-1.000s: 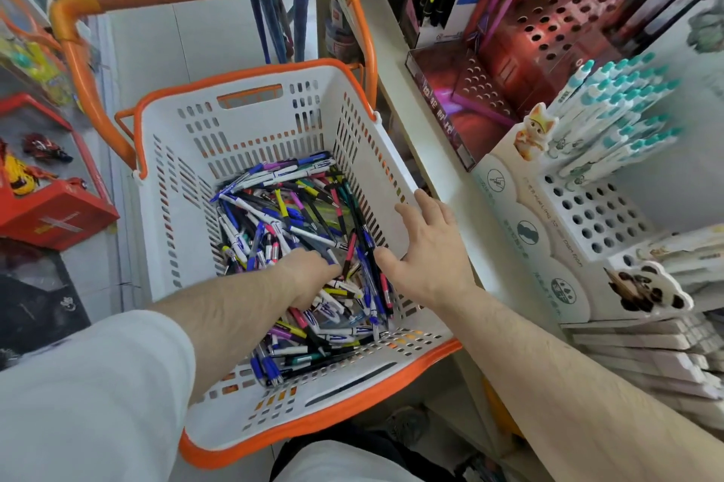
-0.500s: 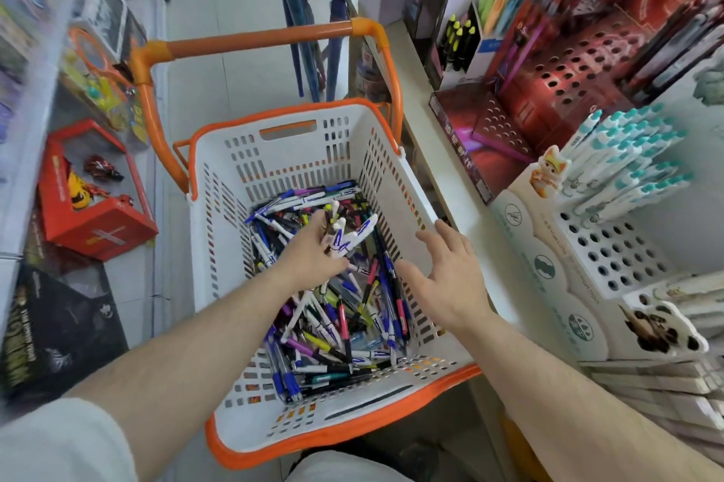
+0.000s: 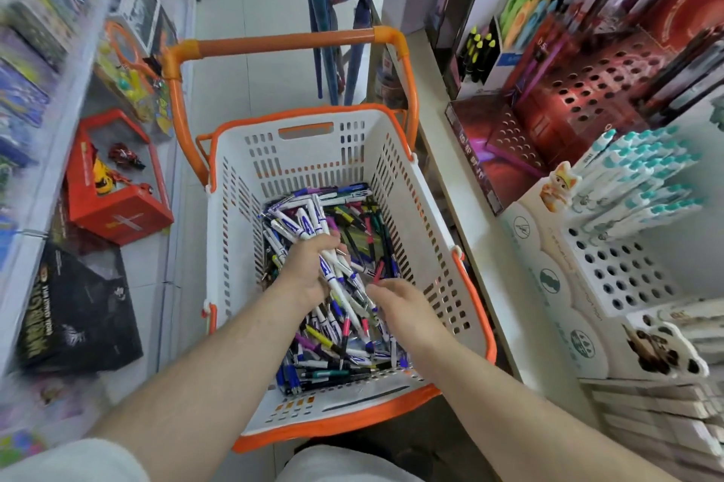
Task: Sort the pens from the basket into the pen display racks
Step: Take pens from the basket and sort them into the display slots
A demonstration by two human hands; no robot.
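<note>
A white basket [image 3: 438, 246] with orange rim and handle stands on the floor in front of me, holding a heap of mixed pens [image 3: 352, 328]. My left hand [image 3: 309, 270] grips a bundle of white-and-blue pens [image 3: 309, 230] above the heap. My right hand [image 3: 399, 309] hovers just right of it inside the basket, fingers curled toward the bundle's lower ends; I cannot tell whether they touch it. On the shelf at right stands a white perforated pen rack [image 3: 623, 270] with teal-capped pens [image 3: 642, 183], and behind it a red perforated rack [image 3: 595, 89].
The white shelf edge [image 3: 470, 207] runs close along the basket's right side. A red toy box [image 3: 117, 187] and a black package [image 3: 78, 309] sit on the left shelving. Tiled aisle floor [image 3: 254, 11] extends beyond the basket, with umbrellas [image 3: 352, 31] standing there.
My left hand has lifted out of the heap with a bundle of white-and-blue pens. My right hand left the basket's right wall and moved in toward the bundle.
</note>
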